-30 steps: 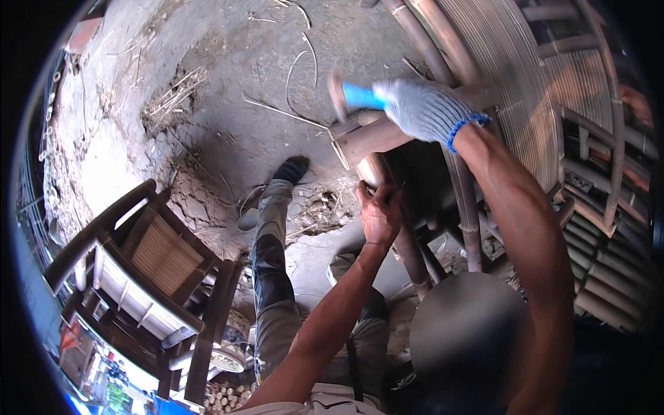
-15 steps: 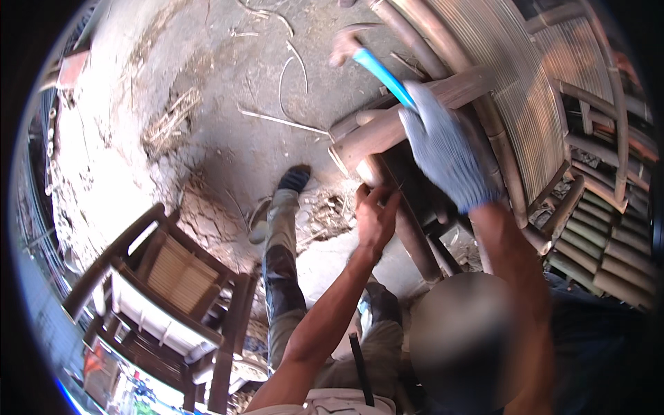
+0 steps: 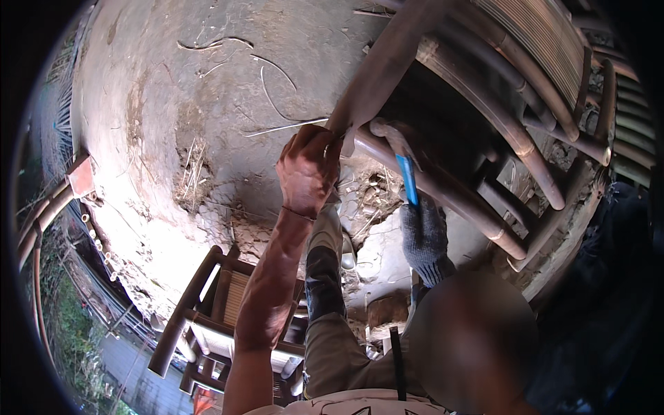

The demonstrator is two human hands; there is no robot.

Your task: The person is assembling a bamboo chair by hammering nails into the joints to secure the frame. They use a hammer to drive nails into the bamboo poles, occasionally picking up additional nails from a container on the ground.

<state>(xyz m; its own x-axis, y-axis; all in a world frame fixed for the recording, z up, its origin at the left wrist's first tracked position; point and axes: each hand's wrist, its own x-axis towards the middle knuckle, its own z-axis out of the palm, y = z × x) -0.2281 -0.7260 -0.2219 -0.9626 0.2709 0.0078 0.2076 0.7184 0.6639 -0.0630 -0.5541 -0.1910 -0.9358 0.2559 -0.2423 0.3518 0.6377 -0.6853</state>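
My bare left hand [image 3: 308, 166] is closed, fingers curled, at the near end of a wide, flat brown bamboo rail [image 3: 387, 69] of a bamboo furniture frame. My right hand [image 3: 423, 238], in a grey knit glove, is wrapped round the blue handle of a claw hammer [image 3: 407, 176]. The hammer's head lies close to the joint where a round bamboo pole [image 3: 456, 197] meets the rail; whether it touches cannot be told. My left fingertips are partly hidden behind the hand.
More bamboo poles [image 3: 498, 117] and a slatted bamboo panel [image 3: 532, 34] fill the right side. A small bamboo chair [image 3: 207, 311] stands at lower left. Loose bamboo strips [image 3: 277, 128] and debris lie on the rough concrete floor [image 3: 159, 83]. My legs [image 3: 332, 332] are just below the work.
My left hand has moved up and left, from the pole to the rail's end. The hammer and my right hand have come down towards me. The bamboo frame appears turned in view.
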